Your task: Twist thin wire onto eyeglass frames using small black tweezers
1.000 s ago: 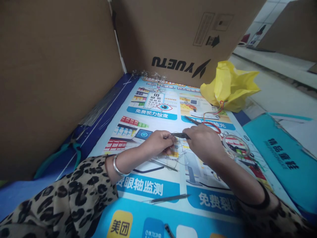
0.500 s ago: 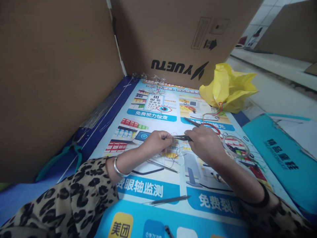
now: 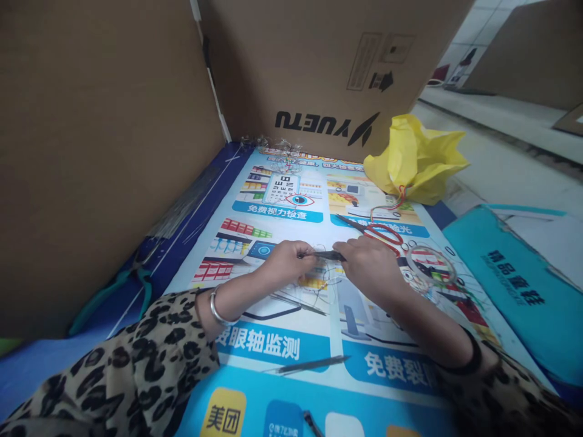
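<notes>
Near the middle of the printed sheet (image 3: pixel 273 358), my left hand (image 3: pixel 292 262) is closed in a pinch around thin wire (image 3: pixel 328 280) that loops out below the fingers. My right hand (image 3: pixel 370 267) is closed on dark pliers (image 3: pixel 331 255), whose jaws reach leftward to my left fingertips. What lies between the jaws is too small to make out. Red-handled scissors (image 3: pixel 385 233) lie just beyond my right hand. Several thin wires (image 3: pixel 298 303) rest on the sheet under my hands, and a dark bundle of wire pieces (image 3: pixel 313 364) lies nearer me.
Cardboard walls (image 3: pixel 291 67) stand at the back and left. Teal-handled pliers (image 3: pixel 146 291) lie left. At right are yellow crumpled paper (image 3: pixel 416 161), a clear ring-shaped roll (image 3: pixel 430 265) and a teal box (image 3: pixel 510 285). Clear beaded pieces (image 3: pixel 288 159) sit at the back.
My right hand and its pliers have moved slightly left, bringing the jaws up to my left fingertips. More of the red scissor handles shows. The view has shifted a little.
</notes>
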The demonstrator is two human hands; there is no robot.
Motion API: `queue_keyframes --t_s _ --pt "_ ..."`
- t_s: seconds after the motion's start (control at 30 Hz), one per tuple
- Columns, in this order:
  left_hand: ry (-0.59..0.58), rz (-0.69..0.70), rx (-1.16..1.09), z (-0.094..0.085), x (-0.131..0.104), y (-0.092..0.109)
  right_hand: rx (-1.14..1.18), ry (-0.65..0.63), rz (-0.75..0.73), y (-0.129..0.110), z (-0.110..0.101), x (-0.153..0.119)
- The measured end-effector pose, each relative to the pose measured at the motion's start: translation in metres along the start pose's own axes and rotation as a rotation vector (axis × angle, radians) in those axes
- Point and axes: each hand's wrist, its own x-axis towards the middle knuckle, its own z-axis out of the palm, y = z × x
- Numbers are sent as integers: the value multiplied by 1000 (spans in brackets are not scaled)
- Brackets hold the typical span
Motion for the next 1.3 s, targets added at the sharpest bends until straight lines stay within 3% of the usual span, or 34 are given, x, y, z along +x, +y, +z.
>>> queue_keyframes --t_s 0.27,0.57,0.73,1.0,1.3 --pt "-48 -64 -227 -2 1 2 149 -64 101 -4 9 2" --pt "-34 -115 -319 -2 0 6 292 -132 141 -8 11 2" --pt "-37 -69 -314 -1 0 3 277 -85 84 -4 14 2" --pt "-4 -63 -107 -7 0 10 104 -2 -105 12 14 5" --pt "-23 -18 -59 -9 2 6 -89 151 -108 7 5 0"
